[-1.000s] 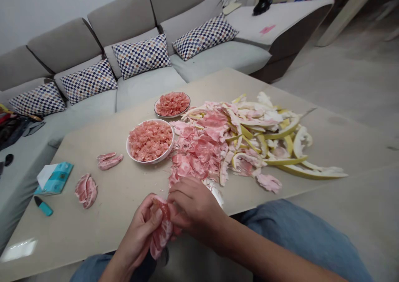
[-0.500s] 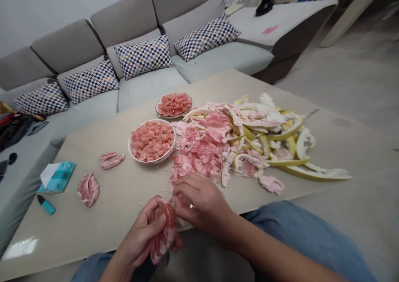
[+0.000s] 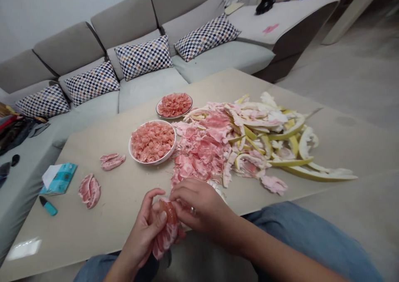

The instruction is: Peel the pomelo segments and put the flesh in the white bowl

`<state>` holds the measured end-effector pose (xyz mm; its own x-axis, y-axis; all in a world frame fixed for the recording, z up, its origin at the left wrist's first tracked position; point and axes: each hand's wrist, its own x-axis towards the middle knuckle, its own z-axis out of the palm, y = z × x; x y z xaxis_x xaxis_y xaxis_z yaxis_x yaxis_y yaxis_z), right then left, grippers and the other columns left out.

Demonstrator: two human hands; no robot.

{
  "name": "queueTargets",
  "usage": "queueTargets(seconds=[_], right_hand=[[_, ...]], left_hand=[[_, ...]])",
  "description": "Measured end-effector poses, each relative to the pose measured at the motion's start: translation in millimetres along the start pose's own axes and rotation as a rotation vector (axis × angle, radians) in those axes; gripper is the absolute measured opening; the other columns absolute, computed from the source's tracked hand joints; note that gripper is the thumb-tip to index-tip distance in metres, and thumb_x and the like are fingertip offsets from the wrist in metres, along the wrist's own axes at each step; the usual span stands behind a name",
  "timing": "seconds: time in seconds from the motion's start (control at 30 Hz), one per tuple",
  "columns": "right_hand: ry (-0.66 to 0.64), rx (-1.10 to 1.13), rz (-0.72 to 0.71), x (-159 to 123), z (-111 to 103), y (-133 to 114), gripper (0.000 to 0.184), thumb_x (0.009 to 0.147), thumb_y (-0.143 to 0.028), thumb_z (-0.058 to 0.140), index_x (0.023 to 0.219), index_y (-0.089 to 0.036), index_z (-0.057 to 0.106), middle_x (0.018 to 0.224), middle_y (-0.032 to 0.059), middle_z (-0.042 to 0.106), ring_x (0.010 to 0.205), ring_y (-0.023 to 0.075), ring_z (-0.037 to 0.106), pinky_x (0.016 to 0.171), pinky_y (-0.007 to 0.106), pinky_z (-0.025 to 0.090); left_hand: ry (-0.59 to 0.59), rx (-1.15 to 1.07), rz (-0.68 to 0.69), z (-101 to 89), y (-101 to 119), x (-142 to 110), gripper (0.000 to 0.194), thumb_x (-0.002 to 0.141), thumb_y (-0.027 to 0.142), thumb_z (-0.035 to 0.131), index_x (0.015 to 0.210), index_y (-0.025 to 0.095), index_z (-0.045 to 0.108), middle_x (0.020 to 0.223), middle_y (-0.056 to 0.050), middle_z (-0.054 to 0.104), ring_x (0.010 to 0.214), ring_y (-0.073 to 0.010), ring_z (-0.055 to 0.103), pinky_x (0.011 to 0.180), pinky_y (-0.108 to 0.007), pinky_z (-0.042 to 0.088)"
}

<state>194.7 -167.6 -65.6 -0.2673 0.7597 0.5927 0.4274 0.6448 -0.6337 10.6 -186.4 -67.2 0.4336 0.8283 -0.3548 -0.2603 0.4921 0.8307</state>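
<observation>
Far side: grey sofa (image 3: pixel 124 24) with checked cushions (image 3: pixel 144 57), running left to right behind the table.

Left end of the beige table (image 3: pixel 93 232): tissue pack (image 3: pixel 58 179), with a small teal lighter (image 3: pixel 48 206) just below it, though it could be a marker; too small to tell. Right of those lie two peeled pomelo pieces: one near (image 3: pixel 89 191), one farther (image 3: pixel 112 162), apart from each other.

Near edge, centre: the pomelo segment (image 3: pixel 166 232) is in the hands, above the person's lap, just off the table edge. Left hand (image 3: pixel 140 232) cradles it from below, fingers curled round, thumb on the side, partly closed with a firm hold. Right hand (image 3: pixel 199 203) is on top, fingers bent and pinched together at the segment's upper end, with a ring (image 3: pixel 193 210) on one finger. Exact contact at the fingertips is partly hidden. Segment skin looks partly pulled back, with pink flesh showing.

Centre: white bowl (image 3: pixel 152 162) of loose pink flesh; small plate (image 3: pixel 173 117) of the same, farther back.

Right: large heap of pink skins (image 3: pixel 199 153) and yellow rind (image 3: pixel 314 174). Jeans knee (image 3: pixel 311 236) near right.
</observation>
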Motion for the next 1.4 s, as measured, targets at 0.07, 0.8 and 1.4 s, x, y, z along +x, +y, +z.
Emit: queueTargets(seconds=[0.07, 0.8, 1.4], right_hand=[[0.025, -0.027, -0.004, 0, 1, -1, 0.008, 0.082, -0.014, 0.058, 0.082, -0.017, 0.065, 0.076, 0.0053, 0.07, 0.072, 0.0189, 0.062, 0.068, 0.031, 0.048], [0.089, 0.217, 0.288, 10, -20, -4, 0.016, 0.087, -0.011, 0.051, 0.084, -0.018, 0.064, 0.083, 0.0039, 0.07, 0.08, 0.0157, 0.065, 0.072, 0.026, 0.049], [-0.094, -0.158, 0.313, 3, -11, 20, 0.013, 0.083, -0.007, 0.06, 0.088, -0.016, 0.066, 0.089, 0.0074, 0.067, 0.086, 0.0212, 0.062, 0.075, 0.032, 0.047]], left_hand=[[0.008, 0.019, 0.016, 0.5, 1, -1, 0.04, 0.082, 0.033, 0.071, 0.113, 0.031, 0.045, 0.085, 0.002, 0.068, 0.059, -0.0141, 0.07, 0.056, -0.022, 0.054], [-0.149, 0.157, 0.041, -11.3, 0, 0, 0.041, 0.079, 0.036, 0.074, 0.112, 0.023, 0.055, 0.08, -0.001, 0.065, 0.06, -0.0133, 0.064, 0.06, -0.029, 0.056], [0.149, 0.482, 0.116, -13.8, 5, 4, 0.024, 0.079, 0.027, 0.072, 0.097, 0.021, 0.058, 0.087, 0.0, 0.068, 0.077, -0.0129, 0.063, 0.07, -0.022, 0.047]])
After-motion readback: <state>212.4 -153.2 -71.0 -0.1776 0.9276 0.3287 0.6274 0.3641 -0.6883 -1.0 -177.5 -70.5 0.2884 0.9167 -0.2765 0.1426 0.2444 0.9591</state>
